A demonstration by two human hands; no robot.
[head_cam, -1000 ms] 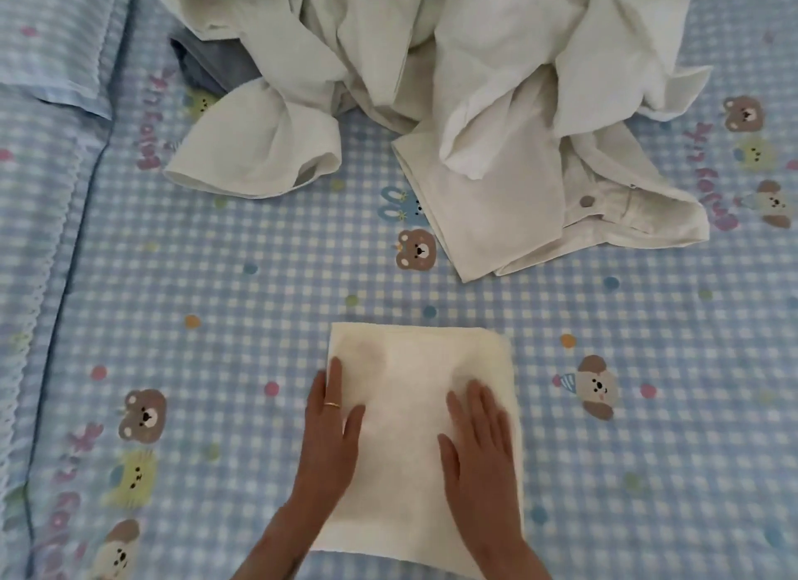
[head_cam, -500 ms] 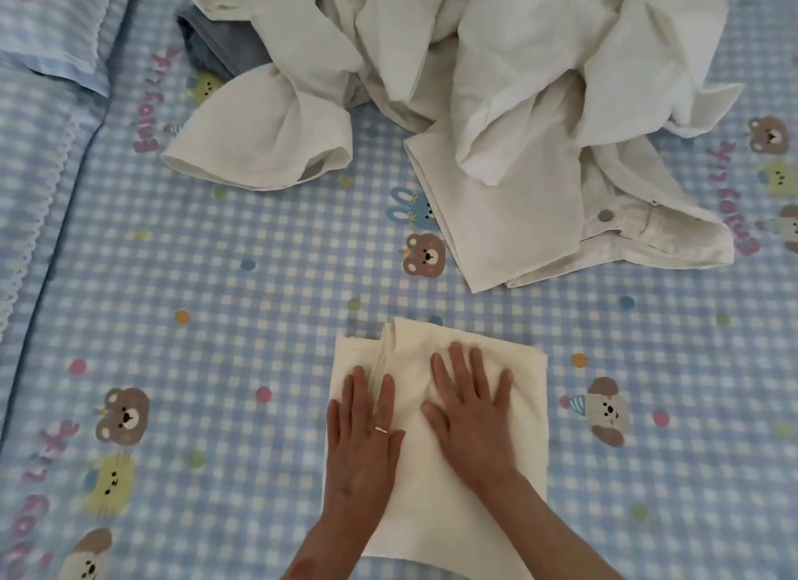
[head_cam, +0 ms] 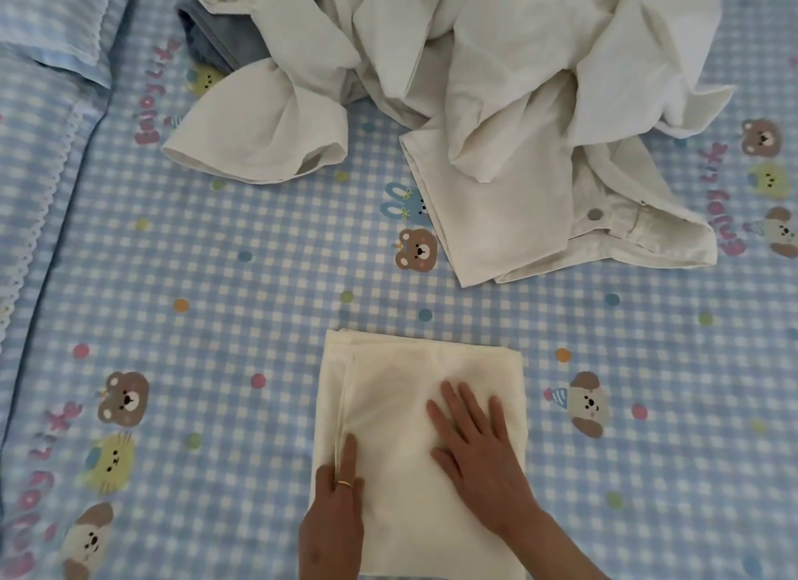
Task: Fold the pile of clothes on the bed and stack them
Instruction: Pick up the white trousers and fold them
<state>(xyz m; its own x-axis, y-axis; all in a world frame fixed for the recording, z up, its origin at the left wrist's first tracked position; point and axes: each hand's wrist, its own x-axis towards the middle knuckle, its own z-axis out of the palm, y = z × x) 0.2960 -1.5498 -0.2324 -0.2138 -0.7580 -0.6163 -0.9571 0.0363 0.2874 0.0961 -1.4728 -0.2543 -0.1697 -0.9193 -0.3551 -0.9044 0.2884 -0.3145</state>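
Bed (head_cam: 259, 277) fills the view, covered in a blue-and-white checked sheet printed with bears, dogs, coloured dots and pink lettering.

Folded cream garment (head_cam: 401, 385): a flat rectangle on the sheet, near edge of bed, centre of view, running out of the lower edge of the view. A seam or folded hem runs down its left side.

Right hand (head_cam: 473, 454): palm down on the right half of the folded garment, fingers (head_cam: 457, 402) straight and slightly spread, pressing flat. Holds nothing.

Left hand (head_cam: 334, 523): on the lower left edge of the same garment. One finger with a gold ring (head_cam: 344, 483) lies straight on top along the seam; the other fingers appear tucked at or under the cloth edge, so whether they pinch the edge I cannot tell.

Pile of unfolded clothes (head_cam: 475, 95): well apart from the folded piece, at the far side of the bed. White and cream items, crumpled; one shows a waistband with a grey button (head_cam: 595, 213). Grey-blue garment (head_cam: 220, 43) lies partly under the pile's left end.

Pillow (head_cam: 52, 22): far left corner, same checked fabric.
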